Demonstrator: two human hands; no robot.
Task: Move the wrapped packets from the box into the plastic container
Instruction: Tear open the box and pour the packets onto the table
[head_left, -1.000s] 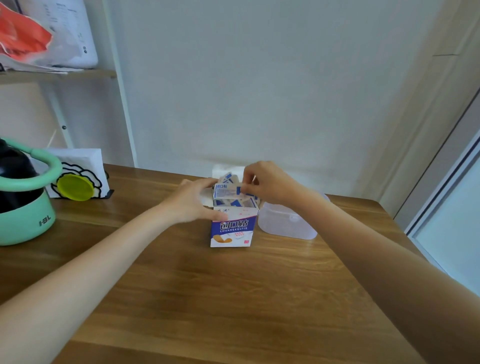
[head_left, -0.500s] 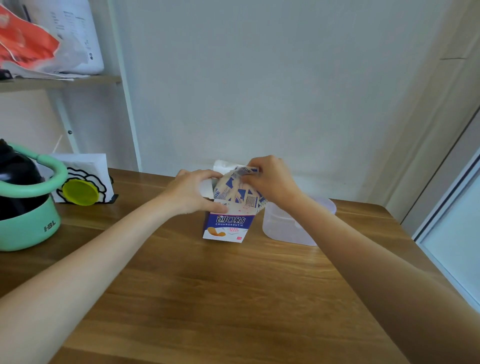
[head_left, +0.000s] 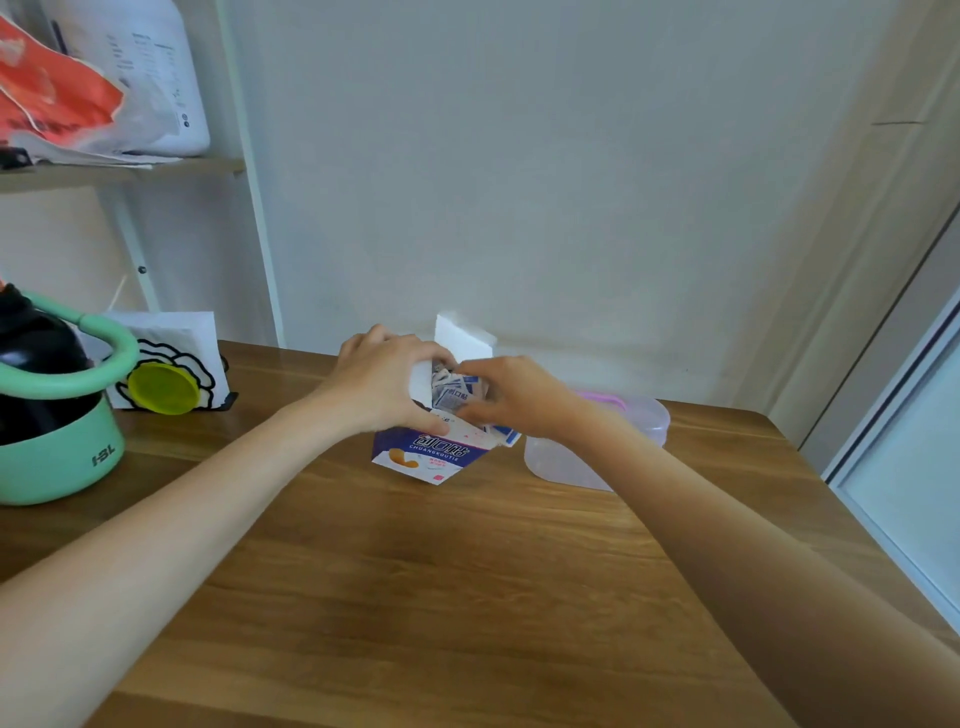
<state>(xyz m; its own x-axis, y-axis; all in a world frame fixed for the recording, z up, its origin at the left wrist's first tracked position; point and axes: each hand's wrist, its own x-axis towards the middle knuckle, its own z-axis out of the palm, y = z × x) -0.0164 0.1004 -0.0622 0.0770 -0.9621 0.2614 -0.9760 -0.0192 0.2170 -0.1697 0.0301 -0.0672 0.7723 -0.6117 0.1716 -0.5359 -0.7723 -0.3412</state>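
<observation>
Fingers (head_left: 470, 415) of the right hand (head_left: 514, 397) are curled into the open top of the box (head_left: 431, 457) and pinch the bunch of wrapped packets (head_left: 454, 392) that sticks up out of it. Left hand (head_left: 382, 387) wraps round the box's left side, thumb across the front edge, fingers behind, holding it tilted toward the right with one lower corner on the bench (head_left: 441, 571). White top flap of the box (head_left: 462, 338) stands up behind both hands. Packets: blue and white, crowded in the box mouth, a few showing at its right edge beside the right wrist. Plastic container (head_left: 566, 467), translucent with a pink part at its far rim, sits on the bench just right of the box, partly hidden by the right forearm; contents cannot be made out. At the left edge: a green-handled pot (head_left: 57, 441) and a napkin holder (head_left: 171, 364) with a yellow-green disc in front
</observation>
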